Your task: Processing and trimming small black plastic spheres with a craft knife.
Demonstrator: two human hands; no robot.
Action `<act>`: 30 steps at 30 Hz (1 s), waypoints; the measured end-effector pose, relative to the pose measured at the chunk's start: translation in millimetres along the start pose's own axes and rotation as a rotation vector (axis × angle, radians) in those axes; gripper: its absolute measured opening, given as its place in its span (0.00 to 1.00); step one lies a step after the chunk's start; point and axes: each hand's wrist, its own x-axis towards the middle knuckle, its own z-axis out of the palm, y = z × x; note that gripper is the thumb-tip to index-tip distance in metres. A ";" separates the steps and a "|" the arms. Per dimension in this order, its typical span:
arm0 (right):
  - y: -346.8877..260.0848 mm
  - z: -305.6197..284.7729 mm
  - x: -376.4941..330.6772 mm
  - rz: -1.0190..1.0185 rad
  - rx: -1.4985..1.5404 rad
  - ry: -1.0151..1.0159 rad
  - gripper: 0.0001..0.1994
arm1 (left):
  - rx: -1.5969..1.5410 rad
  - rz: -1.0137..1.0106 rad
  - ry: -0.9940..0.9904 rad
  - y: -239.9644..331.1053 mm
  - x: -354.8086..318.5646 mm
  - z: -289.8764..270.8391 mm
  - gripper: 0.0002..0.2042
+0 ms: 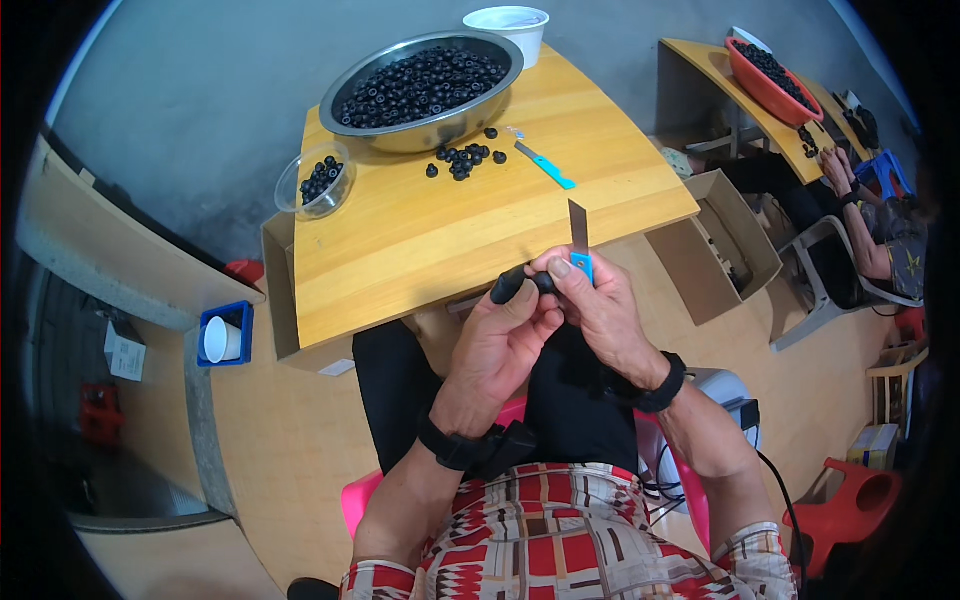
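Just past the table's near edge, my two hands meet over my lap. My right hand [606, 312] is closed round a blue-handled craft knife [581, 264], its blade pointing up and away. My left hand [492, 342] pinches a small black round part [544, 283], which the right fingertips also touch. A black cover [508, 285] appears to sit on a left finger. On the table, several similar loose black parts [462, 162] lie before a steel bowl [420, 135] heaped with more. A clear plastic tub [341, 188] at the left holds some too.
A second blue knife [548, 166] rests on the wooden table [420, 250]. Behind the bowl stands a white bucket [520, 35]. Cardboard boxes [722, 245] flank the table. To the right, another person [880, 235] sits at a table with a red basin [772, 85].
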 end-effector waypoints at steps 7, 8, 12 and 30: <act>8.4 1.7 5.3 -0.045 0.016 0.034 0.10 | 0.029 0.008 -0.052 7.4 -0.8 -1.4 0.08; 8.7 1.1 4.4 -0.019 0.009 0.059 0.10 | 0.037 0.023 -0.038 9.4 -1.3 1.1 0.08; 9.4 -6.5 3.6 -0.075 -0.057 0.193 0.10 | 0.067 0.138 0.052 43.2 8.2 8.5 0.08; 5.8 -12.5 4.2 0.007 -0.115 0.149 0.11 | 1.084 0.326 0.602 154.2 125.8 -12.3 0.08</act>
